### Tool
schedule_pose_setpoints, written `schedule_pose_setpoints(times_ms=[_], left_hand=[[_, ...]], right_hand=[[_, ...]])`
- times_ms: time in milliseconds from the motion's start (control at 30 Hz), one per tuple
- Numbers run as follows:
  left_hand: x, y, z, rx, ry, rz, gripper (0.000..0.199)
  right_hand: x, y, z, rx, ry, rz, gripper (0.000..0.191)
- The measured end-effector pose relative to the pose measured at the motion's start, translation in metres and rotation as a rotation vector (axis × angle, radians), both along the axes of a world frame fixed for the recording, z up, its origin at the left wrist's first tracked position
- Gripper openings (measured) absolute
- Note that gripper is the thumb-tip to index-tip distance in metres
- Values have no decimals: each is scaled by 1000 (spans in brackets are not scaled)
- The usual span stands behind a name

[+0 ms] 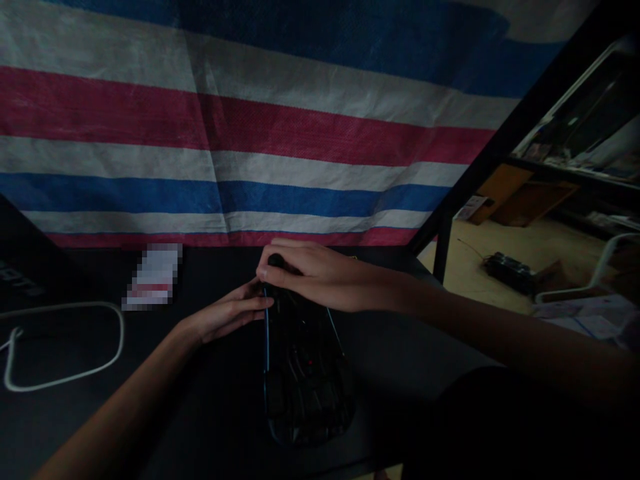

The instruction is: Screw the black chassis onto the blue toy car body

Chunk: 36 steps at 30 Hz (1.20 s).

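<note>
A dark toy car [307, 373] lies upside down on the black desk, its underside and wheels facing up and a thin blue edge showing along its side. My left hand [233, 310] holds the car's far left side, with fingers stretched against it. Over the car's far end, my right hand [310, 273] is closed around a black, round-ended handle [275, 261] that pokes up between thumb and forefinger. The lower part of that handle is hidden by the hand, and the dim light hides details of the car's underside.
A white cable [123, 340] loops across the desk [200, 400] at left. Behind it lies a pixelated white and red packet [155, 277]. A striped plastic sheet [250, 133] hangs along the back. Beyond the right edge, a black device [510, 272] lies on the floor.
</note>
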<state>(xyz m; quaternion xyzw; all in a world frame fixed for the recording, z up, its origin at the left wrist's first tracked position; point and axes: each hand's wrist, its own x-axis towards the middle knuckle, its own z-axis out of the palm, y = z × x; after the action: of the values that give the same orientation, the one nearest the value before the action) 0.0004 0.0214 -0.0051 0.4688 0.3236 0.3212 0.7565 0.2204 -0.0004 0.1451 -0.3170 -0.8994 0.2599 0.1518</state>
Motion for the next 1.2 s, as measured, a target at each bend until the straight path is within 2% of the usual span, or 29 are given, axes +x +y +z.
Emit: schedule_pose_setpoints(times_ms=[67, 133, 233, 400, 667, 867, 1033, 1200], left_hand=[[0, -1, 1, -8, 4, 8, 63], [0, -1, 2, -16, 2, 15, 60], [0, -1, 1, -16, -28, 17, 46], [-1, 0, -2, -14, -39, 23, 25], [-1, -1, -1, -30, -13, 41, 26], [-3, 2, -8, -28, 9, 60, 29], [-2, 1, -5, -47, 7, 38, 32], [-1, 1, -4, -43, 11, 34, 26]], right_hand=[[-1, 1, -4, 26, -12, -54, 39], [-2, 3, -9, -13, -16, -55, 39], [-2, 3, -11, -40, -21, -15, 35], [-2, 0, -9, 41, -63, 14, 33], [-1, -2, -12, 93, -55, 126, 27], [-3, -5, -11, 106, -90, 167, 21], [-2, -2, -12, 232, -148, 180, 25], [-2, -1, -12, 326, -199, 181, 29]])
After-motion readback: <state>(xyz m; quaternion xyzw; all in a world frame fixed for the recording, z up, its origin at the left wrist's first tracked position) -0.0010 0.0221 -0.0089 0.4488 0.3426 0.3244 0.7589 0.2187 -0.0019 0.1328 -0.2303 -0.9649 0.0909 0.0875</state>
